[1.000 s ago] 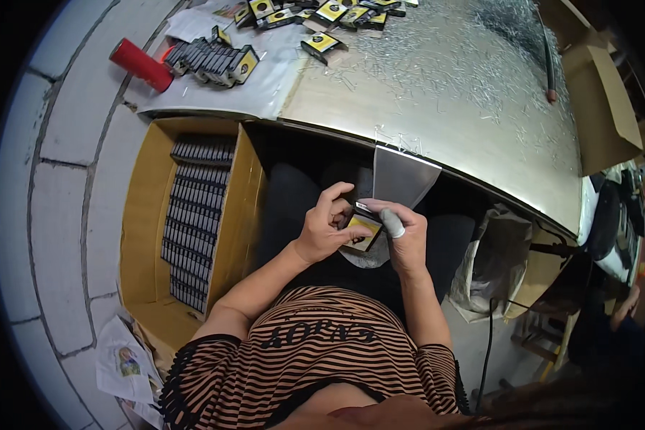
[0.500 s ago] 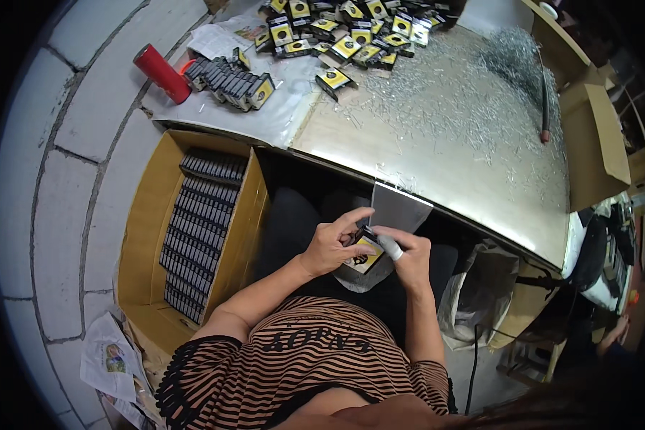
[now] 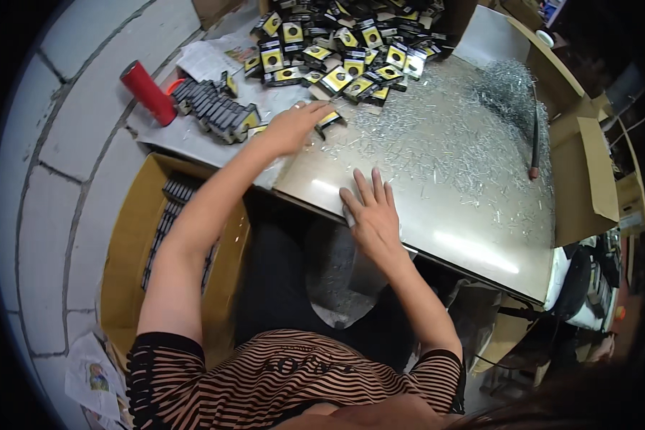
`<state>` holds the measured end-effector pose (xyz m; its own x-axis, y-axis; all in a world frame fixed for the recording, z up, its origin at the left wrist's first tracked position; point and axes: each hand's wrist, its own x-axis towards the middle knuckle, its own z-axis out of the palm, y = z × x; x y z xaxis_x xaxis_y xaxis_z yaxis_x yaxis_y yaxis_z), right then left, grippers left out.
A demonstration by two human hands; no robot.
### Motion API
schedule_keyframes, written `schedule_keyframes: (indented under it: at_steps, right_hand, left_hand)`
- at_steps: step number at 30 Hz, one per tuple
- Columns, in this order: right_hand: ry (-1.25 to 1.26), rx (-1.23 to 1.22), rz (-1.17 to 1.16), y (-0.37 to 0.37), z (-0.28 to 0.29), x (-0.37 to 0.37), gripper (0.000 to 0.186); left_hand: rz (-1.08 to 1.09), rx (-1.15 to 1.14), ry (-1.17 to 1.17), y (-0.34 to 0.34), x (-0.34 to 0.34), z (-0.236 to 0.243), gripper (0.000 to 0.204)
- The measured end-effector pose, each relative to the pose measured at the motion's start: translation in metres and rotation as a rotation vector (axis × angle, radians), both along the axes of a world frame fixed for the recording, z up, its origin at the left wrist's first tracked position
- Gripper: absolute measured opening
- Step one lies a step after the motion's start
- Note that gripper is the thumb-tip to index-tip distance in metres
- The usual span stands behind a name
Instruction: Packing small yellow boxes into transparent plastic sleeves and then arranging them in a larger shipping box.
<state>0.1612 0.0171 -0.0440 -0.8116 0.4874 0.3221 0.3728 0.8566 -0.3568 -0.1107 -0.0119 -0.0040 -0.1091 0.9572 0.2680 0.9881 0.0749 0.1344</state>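
Reaching forward across the near left of the table, my left hand has its fingers stretched toward a small black-and-yellow carton. The fingertips overlap the carton's left side; whether they touch it I cannot tell. My right hand lies palm down at the table's front edge, fingers spread, with a pale wrap on its thumb. Left of my left wrist, another carton shows partly, beside a row of closed cartons. Many loose small pieces of metal are scattered over the metal tabletop.
A pile of cartons covers the back of the table. A red cylinder stands at the far left. Below it sits a cardboard box with packed rows of cartons. A dark rod leans by a metal heap.
Both hands have risen from my lap to the table. The carton they held is no longer in them. My left hand has gone forward and left; the view has shifted slightly.
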Motion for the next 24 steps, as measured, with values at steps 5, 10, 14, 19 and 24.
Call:
schedule_keyframes:
  at_steps: [5,10,14,19,24]
  right_hand:
    - [-0.15,0.186,-0.335,0.084,-0.011,0.024,0.039]
    - [-0.074,-0.261,-0.241,0.08,-0.003,0.084,0.038]
    - [0.357,-0.562,-0.311,0.082,-0.007,0.115,0.041]
    - [0.175,-0.155,-0.468,0.089,-0.017,0.072,0.051]
    - [0.001,0.038,-0.266,0.044,-0.037,0.035,0.046]
  left_hand:
    - [-0.082,-0.328,0.03,0.068,-0.016,0.004,0.06]
    - [0.025,-0.091,-0.322,0.049,0.028,0.01,0.061]
    - [0.071,0.025,-0.971,-0.048,0.096,0.012,0.058]
    - [0.233,-0.122,-1.516,-0.165,0.155,-0.094,0.035]
    - [0.109,-0.619,-1.46,-0.155,0.206,-0.191,0.031]
